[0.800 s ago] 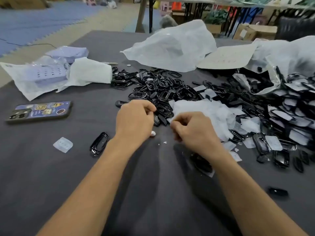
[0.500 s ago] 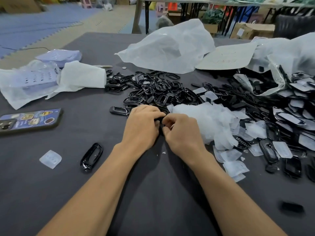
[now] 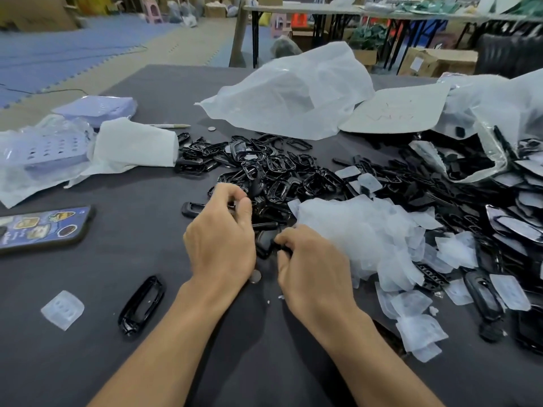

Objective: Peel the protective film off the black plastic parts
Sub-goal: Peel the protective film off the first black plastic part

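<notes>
— While we work at the near edge of the heap, how far along would you say we are?

— Somewhere in the middle, by our reckoning. A big mound of peeled film [image 3: 373,236] lies just right of our hands, and the pile of bare black frames [image 3: 273,168] behind them looks stripped. That is the done part.

— And what is left?

— Plenty. Over on the right of the surface [image 3: 88,348], the covered parts [image 3: 511,221] show pale film on their faces, and the clear bag [image 3: 484,148] beyond them holds more black pieces; we cannot tell whether those are wrapped.

— What are our hands doing?

— Our right hand [image 3: 311,268] has its fingers [image 3: 283,237] pinched on a black part [image 3: 264,242] lying at the foot of the heap. Our left hand [image 3: 220,245] hovers above it, thumb and fingers curled together near the frames; whether they grip a piece or a scrap of film, we cannot tell.

— Anything set aside?

— One lone frame [image 3: 141,306] sits well left of our hands, with a single film scrap [image 3: 62,309] beside it. The phone [image 3: 38,227] rests at the left edge, out of the way.
</notes>
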The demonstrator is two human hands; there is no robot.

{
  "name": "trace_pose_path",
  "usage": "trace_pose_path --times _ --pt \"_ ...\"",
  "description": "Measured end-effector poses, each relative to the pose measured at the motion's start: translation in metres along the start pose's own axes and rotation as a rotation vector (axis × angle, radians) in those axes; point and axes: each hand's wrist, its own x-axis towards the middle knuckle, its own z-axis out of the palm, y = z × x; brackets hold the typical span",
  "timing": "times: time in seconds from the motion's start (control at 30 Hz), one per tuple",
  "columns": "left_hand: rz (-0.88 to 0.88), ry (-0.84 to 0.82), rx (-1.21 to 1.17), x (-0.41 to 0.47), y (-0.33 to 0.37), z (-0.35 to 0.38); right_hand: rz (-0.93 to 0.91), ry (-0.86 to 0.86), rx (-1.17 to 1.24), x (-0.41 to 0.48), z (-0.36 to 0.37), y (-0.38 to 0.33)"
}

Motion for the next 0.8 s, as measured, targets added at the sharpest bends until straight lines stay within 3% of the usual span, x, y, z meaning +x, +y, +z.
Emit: trace_pose_path --times 0.1,0.27,0.4,0.8 --pt "-0.066 -0.034 -0.225 -0.001 0.001 0.001 0.016 0.06 -0.003 0.002 0.001 0.003" --pt "-0.038 -0.098 -0.266 -0.002 0.007 0.003 0.142 0.143 0.502 0.01 -0.005 0.007" --pt "-0.092 -0.178 -0.427 0.0 0.001 0.01 0.211 0.157 0.75 0.015 -0.01 0.011" --pt "-0.397 -0.475 -0.983 0.012 -0.003 0.008 0.294 0.167 0.93 0.022 -0.013 0.011"
